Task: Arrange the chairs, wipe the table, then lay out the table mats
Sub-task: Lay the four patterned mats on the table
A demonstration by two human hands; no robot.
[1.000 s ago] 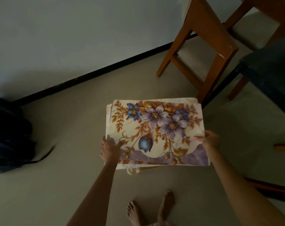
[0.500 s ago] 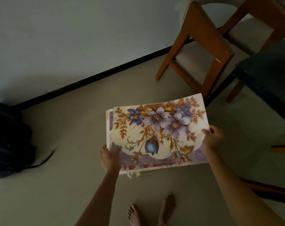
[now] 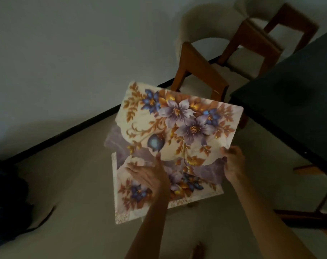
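A floral table mat (image 3: 179, 120), cream with purple and blue flowers, is lifted and tilted toward the dark table (image 3: 289, 109). My right hand (image 3: 232, 161) pinches its lower right corner. Below it is a stack of matching mats (image 3: 177, 186), partly covered by the raised mat. My left hand (image 3: 149, 176) lies flat on the stack with fingers spread and the thumb pointing up at the raised mat's edge. What supports the stack from below is hidden.
A wooden chair (image 3: 202, 71) with a pale seat stands just beyond the mats, and a second chair (image 3: 261, 43) stands behind it at the table. A dark bag (image 3: 5, 193) lies on the floor at left. My bare foot (image 3: 198, 251) shows at the bottom.
The top mat has come off the stack, rising up and to the right in my right hand. My left hand shifted from the stack's left edge onto its top.
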